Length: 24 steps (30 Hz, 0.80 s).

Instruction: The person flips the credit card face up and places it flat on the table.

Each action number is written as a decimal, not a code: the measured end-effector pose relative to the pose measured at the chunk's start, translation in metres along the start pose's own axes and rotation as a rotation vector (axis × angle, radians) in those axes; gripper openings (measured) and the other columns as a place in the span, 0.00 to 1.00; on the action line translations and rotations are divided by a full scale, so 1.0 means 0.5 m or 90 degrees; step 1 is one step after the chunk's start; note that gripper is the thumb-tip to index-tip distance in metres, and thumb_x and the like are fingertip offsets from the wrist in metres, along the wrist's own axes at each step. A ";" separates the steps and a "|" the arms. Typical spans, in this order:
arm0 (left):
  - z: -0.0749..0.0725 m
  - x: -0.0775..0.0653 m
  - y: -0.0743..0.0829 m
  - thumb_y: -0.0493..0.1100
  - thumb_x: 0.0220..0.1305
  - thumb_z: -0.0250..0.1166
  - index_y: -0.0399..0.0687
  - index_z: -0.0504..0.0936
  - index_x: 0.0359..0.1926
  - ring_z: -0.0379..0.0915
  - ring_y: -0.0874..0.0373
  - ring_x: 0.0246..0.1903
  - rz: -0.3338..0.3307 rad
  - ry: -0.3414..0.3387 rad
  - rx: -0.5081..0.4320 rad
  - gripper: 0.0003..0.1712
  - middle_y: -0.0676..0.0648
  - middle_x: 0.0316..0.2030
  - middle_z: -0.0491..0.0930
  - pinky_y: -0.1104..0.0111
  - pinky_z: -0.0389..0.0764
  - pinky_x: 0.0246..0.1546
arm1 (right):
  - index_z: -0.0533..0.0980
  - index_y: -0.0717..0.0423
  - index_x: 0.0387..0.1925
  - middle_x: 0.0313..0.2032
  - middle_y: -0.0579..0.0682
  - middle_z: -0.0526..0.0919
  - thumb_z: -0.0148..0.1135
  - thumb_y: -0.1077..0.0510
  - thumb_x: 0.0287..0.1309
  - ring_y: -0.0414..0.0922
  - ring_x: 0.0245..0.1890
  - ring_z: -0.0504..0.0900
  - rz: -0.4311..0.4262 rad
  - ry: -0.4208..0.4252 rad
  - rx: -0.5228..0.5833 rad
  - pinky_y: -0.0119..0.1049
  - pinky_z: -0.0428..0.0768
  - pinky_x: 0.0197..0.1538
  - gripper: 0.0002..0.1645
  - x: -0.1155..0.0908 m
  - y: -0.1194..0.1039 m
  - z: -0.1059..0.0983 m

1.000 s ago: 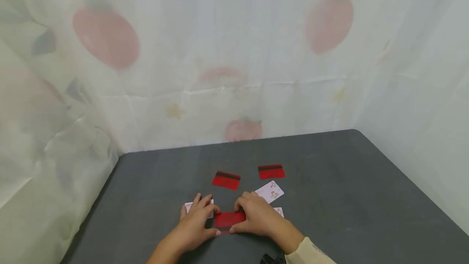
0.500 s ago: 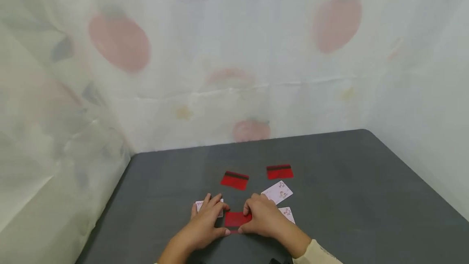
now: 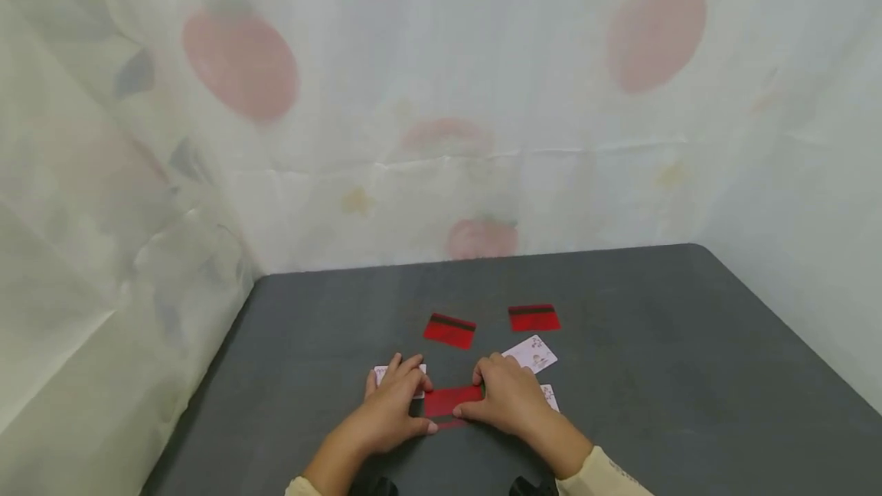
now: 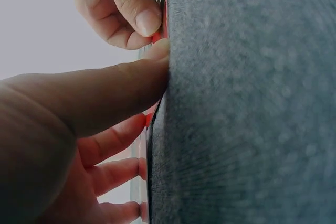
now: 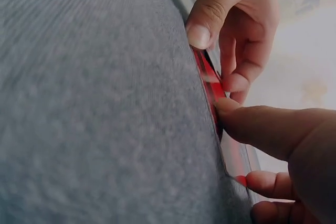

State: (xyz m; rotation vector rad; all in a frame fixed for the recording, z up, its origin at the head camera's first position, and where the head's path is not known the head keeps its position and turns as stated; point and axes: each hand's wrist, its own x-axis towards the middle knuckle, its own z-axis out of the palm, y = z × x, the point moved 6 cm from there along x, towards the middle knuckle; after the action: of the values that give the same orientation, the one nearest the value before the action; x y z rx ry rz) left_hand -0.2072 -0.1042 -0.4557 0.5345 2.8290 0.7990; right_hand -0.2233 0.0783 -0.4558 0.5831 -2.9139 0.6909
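In the head view a red card (image 3: 444,402) with a dark stripe lies on the grey table between both hands. My left hand (image 3: 394,410) holds its left end with thumb and index finger, other fingers spread over a white printed card (image 3: 381,375). The right hand (image 3: 508,398) grips the right part, index finger curled at the far edge and thumb near the striped edge. Low along the tabletop, the right wrist view shows the red card (image 5: 210,80) edge-on, with both thumbs close together. From the left wrist, the left thumb (image 4: 121,87) hides most of the card.
Two more red striped cards, one on the left (image 3: 450,331) and one on the right (image 3: 534,318), lie farther back. A white card (image 3: 534,354) lies beyond the right hand; another (image 3: 550,396) is partly hidden behind it. A patterned curtain (image 3: 386,228) borders the grey table (image 3: 654,343).
The head view has shifted, so everything sits farther right in it. My right thumb has moved slightly away from the card's near edge. Both hands stay at the red card.
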 end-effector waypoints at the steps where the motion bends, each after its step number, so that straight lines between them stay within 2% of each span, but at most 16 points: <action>1: -0.002 -0.001 0.000 0.53 0.47 0.78 0.59 0.74 0.41 0.43 0.31 0.74 0.000 0.001 -0.001 0.24 0.41 0.72 0.61 0.24 0.36 0.60 | 0.75 0.46 0.28 0.25 0.39 0.70 0.75 0.31 0.39 0.39 0.28 0.69 -0.006 0.006 0.003 0.39 0.68 0.30 0.28 0.000 0.000 0.000; 5: -0.010 -0.003 -0.001 0.53 0.46 0.79 0.58 0.73 0.39 0.43 0.31 0.73 -0.003 0.012 -0.004 0.25 0.40 0.71 0.61 0.24 0.36 0.60 | 0.76 0.48 0.30 0.27 0.39 0.71 0.73 0.33 0.44 0.39 0.29 0.71 -0.036 0.029 0.021 0.38 0.70 0.31 0.26 0.004 0.000 -0.002; 8: -0.012 -0.004 -0.002 0.53 0.45 0.79 0.59 0.72 0.38 0.43 0.30 0.73 -0.005 0.017 -0.006 0.25 0.40 0.71 0.61 0.24 0.37 0.60 | 0.77 0.48 0.32 0.28 0.39 0.72 0.72 0.32 0.45 0.38 0.31 0.71 -0.066 0.025 0.028 0.37 0.71 0.33 0.26 0.009 0.000 -0.005; 11: -0.013 -0.003 0.000 0.52 0.45 0.80 0.59 0.72 0.37 0.43 0.30 0.73 -0.002 0.022 -0.008 0.25 0.39 0.71 0.61 0.25 0.36 0.61 | 0.78 0.47 0.36 0.31 0.38 0.74 0.73 0.30 0.42 0.36 0.34 0.70 -0.120 -0.016 0.034 0.35 0.72 0.36 0.30 0.013 -0.002 -0.004; 15: -0.016 0.002 0.003 0.51 0.43 0.80 0.58 0.72 0.37 0.45 0.29 0.73 0.006 0.036 -0.011 0.26 0.39 0.70 0.63 0.25 0.38 0.61 | 0.78 0.46 0.46 0.36 0.37 0.74 0.78 0.34 0.35 0.34 0.38 0.69 -0.177 -0.096 0.069 0.32 0.73 0.42 0.36 0.014 0.001 -0.002; 19: -0.010 0.002 0.000 0.51 0.43 0.81 0.59 0.72 0.37 0.44 0.29 0.73 0.004 0.030 -0.013 0.26 0.38 0.70 0.63 0.24 0.37 0.60 | 0.77 0.46 0.47 0.37 0.37 0.73 0.81 0.39 0.34 0.34 0.39 0.68 -0.182 -0.137 0.109 0.30 0.72 0.44 0.37 0.010 0.011 0.003; 24: 0.002 0.001 -0.008 0.51 0.45 0.80 0.60 0.72 0.39 0.41 0.30 0.73 0.000 0.022 -0.027 0.26 0.39 0.71 0.62 0.25 0.34 0.60 | 0.76 0.43 0.46 0.38 0.34 0.73 0.80 0.40 0.37 0.33 0.39 0.69 -0.180 -0.137 0.120 0.30 0.74 0.45 0.33 0.007 0.017 0.007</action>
State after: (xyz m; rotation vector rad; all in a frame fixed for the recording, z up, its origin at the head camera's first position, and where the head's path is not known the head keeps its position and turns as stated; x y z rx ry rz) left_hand -0.2088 -0.1066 -0.4584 0.5197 2.8356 0.8744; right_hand -0.2298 0.0825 -0.4620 1.1287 -2.8827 0.9187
